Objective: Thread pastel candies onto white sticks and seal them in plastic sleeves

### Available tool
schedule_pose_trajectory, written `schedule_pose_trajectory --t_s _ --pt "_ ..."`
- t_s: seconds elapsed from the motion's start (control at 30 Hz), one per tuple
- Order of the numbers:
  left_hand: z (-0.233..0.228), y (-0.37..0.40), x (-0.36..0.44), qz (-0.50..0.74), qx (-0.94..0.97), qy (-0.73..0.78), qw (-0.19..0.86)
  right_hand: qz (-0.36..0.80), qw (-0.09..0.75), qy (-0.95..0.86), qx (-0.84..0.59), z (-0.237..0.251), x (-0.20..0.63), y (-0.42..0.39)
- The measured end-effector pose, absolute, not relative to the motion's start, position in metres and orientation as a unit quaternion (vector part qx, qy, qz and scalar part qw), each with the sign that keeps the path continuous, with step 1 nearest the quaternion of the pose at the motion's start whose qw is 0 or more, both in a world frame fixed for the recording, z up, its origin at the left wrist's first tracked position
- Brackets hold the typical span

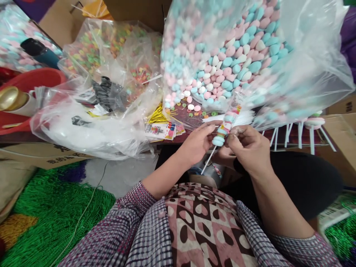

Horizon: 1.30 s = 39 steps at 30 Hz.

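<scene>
A candy skewer (218, 141) of pastel and coloured pieces on a white stick tilts between my two hands, above the table's front edge. My left hand (198, 144) is closed at its left side, its fingertips partly hidden behind the candies. On the other side, my right hand (251, 148) pinches thumb and forefinger together against the skewer; what lies in that pinch is too small to make out. Clear film seems to stand up around the skewer's top. White paper sticks (244, 118) lie just behind it on the table.
A large clear bag of pink, blue and white candies (230, 70) fills the back. Left of it are a bag of small ring candies (111, 44), gold twist ties (156, 114), printed cards (160, 131) and a red basin (41, 78). Finished-looking skewers (314, 122) overhang the right edge.
</scene>
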<state>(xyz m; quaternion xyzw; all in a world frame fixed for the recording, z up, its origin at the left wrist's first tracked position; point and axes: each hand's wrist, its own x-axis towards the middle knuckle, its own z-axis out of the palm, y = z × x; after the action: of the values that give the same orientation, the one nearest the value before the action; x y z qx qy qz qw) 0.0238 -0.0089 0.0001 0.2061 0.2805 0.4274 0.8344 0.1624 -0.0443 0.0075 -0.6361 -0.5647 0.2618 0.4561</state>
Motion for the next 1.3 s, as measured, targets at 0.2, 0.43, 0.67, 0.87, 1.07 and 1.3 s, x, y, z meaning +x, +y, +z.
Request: schedule_pose_trajectory --t_s 0.2,0.43,0.67,0.87,1.07,1.3 --pt "-0.008 -0.011 0.025 0.436 0.191 0.269 0.837 0.336 0.455 -0.561 -0.604 0.003 0.159 -0.05" --pt "0.0 -0.009 0.02 0.444 0.164 0.277 0.836 0.252 0.472 -0.561 -0.632 0.009 0.154 -0.052" --pt "-0.006 -0.011 0.025 0.464 0.141 0.287 0.826 0.058 0.376 -0.706 -0.598 0.004 0.158 -0.048" --pt "-0.008 -0.01 0.025 0.477 0.123 0.295 0.818 0.005 0.371 -0.75 -0.548 -0.001 0.162 -0.045" --pt "-0.006 -0.011 0.025 0.479 0.118 0.298 0.817 -0.011 0.361 -0.756 -0.546 -0.006 0.164 -0.044" --pt "-0.007 -0.013 0.026 0.477 0.117 0.311 0.814 -0.026 0.34 -0.759 -0.555 -0.008 0.164 -0.042"
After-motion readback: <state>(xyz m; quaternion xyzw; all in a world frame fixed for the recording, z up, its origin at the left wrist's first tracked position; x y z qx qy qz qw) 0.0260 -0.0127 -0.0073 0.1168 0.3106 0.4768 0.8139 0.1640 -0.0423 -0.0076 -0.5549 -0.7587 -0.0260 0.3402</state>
